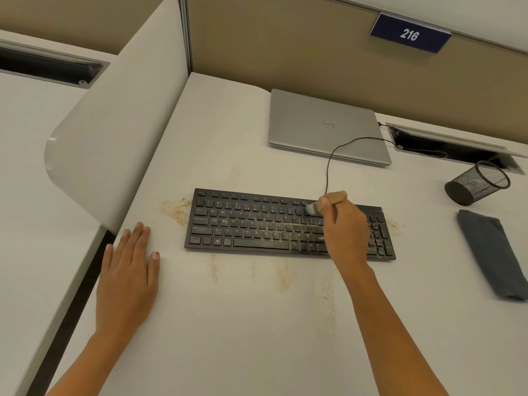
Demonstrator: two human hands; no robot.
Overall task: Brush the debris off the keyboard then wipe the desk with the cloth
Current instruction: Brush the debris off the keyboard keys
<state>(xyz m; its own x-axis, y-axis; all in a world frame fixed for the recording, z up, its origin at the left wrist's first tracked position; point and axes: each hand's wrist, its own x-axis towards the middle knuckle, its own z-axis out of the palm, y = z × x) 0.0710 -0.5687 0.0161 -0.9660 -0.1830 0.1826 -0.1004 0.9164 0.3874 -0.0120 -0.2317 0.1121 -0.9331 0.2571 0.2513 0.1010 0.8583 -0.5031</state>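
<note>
My left hand (127, 270) lies flat on the surface (257, 338); my right hand (347, 232) grasps the brush (333, 198); unbraced keyboard (243, 224) may slide, scattering crumbs (300, 235).

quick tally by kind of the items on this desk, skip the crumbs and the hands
keyboard: 1
laptop: 1
brush: 1
cloth: 1
mesh pen cup: 1
total: 5
</note>
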